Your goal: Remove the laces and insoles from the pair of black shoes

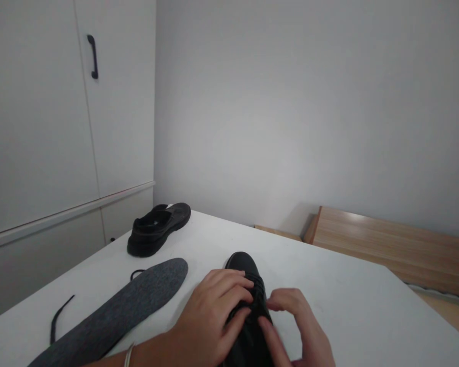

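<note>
A black shoe [244, 265] lies on the white table [348, 300] at the bottom centre, toe pointing away from me. My left hand [210, 318] is curled over the shoe's lacing, fingers pressed on the laces. My right hand [298, 329] pinches at the laces from the right side, fingers bent together. A grey insole [130, 303] lies flat just left of my left hand. A loose black lace [59, 318] rests on the table by the insole's left side. The second black shoe [158, 228] sits at the table's far left corner.
White cupboard doors with a black handle [94, 56] stand to the left. A plain grey wall is behind the table. A wooden board or bed frame [390, 239] runs along the right beyond the table's far edge.
</note>
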Demonstrator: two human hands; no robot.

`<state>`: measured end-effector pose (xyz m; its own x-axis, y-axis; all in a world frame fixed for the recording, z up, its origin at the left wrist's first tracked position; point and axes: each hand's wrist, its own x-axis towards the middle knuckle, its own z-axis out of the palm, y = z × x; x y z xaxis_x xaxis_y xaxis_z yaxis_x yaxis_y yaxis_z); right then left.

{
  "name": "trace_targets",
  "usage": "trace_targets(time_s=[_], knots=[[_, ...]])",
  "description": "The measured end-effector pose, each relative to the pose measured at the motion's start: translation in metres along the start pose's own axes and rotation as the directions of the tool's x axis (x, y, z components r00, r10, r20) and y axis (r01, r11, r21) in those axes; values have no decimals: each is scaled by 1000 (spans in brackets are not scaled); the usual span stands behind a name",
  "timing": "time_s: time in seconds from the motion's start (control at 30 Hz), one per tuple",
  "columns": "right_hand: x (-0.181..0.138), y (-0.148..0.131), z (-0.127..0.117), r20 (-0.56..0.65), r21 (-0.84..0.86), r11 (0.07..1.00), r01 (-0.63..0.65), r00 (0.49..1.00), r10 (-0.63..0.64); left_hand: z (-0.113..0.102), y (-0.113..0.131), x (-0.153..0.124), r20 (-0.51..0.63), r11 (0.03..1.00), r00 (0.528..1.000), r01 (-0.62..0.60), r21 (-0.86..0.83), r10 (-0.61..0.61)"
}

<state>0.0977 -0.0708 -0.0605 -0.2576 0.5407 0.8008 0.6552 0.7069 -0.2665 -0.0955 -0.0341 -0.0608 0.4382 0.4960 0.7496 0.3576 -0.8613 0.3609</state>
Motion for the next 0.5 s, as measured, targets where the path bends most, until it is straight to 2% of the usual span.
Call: trace_targets(time_s=[0.07,0.2,0.3,0.4,0.5], knots=[[0,4,0,41,56,996,-72,997,70,-1,1,1,-51,994,994,-98,45,101],[0,8,1,160,67,993,-96,984,84,-1,2,3,-115,962,966,-212,172,233],[-1,11,-1,203,12,1000,-1,979,-1,2,2,3,-152,938,949,-229,262,274],[-1,13,-4,160,-71,992,104,983,-91,6,1,2,-197,929,937,-226,294,290],[0,12,-6,94,-128,975,180,981,-169,8,1,0,-159,927,946,-227,298,283]])
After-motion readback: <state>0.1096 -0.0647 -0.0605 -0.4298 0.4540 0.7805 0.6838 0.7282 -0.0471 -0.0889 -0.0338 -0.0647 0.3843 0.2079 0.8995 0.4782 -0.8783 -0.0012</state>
